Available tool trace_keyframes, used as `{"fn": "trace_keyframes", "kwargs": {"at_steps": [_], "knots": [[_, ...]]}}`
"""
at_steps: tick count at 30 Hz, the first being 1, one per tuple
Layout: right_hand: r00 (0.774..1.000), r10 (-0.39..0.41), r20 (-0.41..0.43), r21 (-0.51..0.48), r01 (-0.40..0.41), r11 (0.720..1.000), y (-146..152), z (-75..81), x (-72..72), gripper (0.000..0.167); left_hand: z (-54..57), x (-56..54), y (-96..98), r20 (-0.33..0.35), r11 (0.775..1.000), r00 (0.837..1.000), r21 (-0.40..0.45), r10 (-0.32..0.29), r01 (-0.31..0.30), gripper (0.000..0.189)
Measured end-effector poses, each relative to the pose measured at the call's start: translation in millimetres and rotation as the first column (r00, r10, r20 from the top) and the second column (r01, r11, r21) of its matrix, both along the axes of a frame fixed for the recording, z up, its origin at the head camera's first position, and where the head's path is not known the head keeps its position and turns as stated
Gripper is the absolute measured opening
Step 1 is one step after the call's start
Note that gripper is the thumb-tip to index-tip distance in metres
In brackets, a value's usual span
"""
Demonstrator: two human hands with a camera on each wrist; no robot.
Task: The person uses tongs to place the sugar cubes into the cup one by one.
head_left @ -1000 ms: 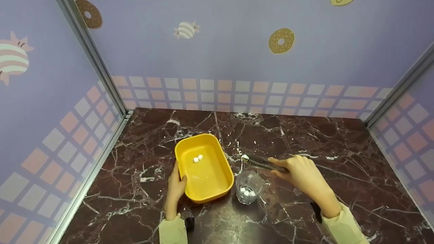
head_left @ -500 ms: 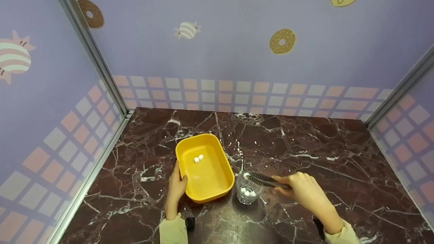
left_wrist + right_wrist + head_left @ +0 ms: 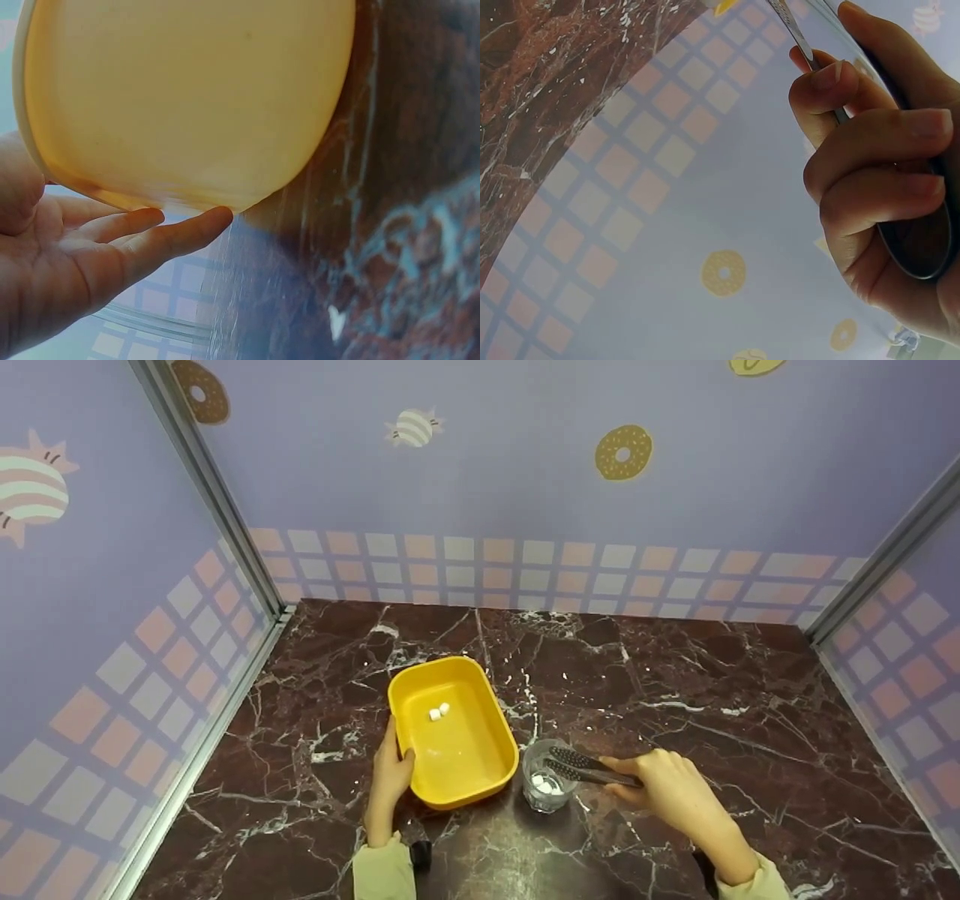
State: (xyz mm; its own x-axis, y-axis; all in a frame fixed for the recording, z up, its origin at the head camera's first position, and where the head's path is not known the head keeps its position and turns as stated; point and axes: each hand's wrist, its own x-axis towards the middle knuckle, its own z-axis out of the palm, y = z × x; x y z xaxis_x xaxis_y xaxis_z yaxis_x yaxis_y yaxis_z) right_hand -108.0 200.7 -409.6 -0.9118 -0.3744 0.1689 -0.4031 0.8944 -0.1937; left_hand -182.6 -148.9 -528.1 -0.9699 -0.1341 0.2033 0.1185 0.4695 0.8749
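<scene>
My left hand (image 3: 391, 774) grips the left wall of a yellow rectangular tub (image 3: 457, 742), thumb over the rim and fingers along the outside. Two small white chunks (image 3: 435, 714) lie inside it. Just right of the tub stands a clear glass (image 3: 550, 799), with several white chunks (image 3: 545, 784) at its bottom. The right hand (image 3: 670, 787) holds dark tongs (image 3: 589, 769) by their arms; their dotted tips are spread apart over the glass's mouth. In the right wrist view, curled fingers (image 3: 877, 161) wrap the tongs (image 3: 922, 247).
Everything stands on a dark red marble-patterned tabletop (image 3: 712, 750), with small white specks behind the glass. Purple patterned panels (image 3: 510, 472) enclose the back and both sides, joined by metal corner posts (image 3: 217, 487).
The right hand has brought the tongs down and nearer over the glass. Their tips, earlier together on a white chunk, have spread and let it go. The left hand and tub stay put.
</scene>
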Motion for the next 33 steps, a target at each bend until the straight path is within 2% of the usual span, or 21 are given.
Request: {"fn": "trace_keyframes", "kwargs": {"at_steps": [10,19,26,33], "knots": [[1.000,-0.011,0.003,-0.019,0.011,1.000,-0.1,10.5,-3.8,0.035,0.2,0.6,0.7,0.007,1.000,1.000,-0.010,-0.001,0.002,0.061],[0.999,-0.008,-0.038,-0.013,0.008,1.000,-3.4,25.7,-18.2,0.036,-0.1,0.7,1.0,0.004,1.000,1.000,-0.006,0.013,-0.013,0.061],[0.994,0.001,-0.113,-0.015,-0.003,1.000,-14.1,37.3,-38.9,0.036,0.2,1.4,1.1,-0.010,1.000,1.000,-0.001,0.004,-0.004,0.061],[0.996,0.030,-0.081,-0.037,-0.033,0.999,-32.3,41.1,-67.6,0.038,0.2,0.9,-0.2,-0.019,1.000,1.000,-0.014,0.007,-0.008,0.061]]}}
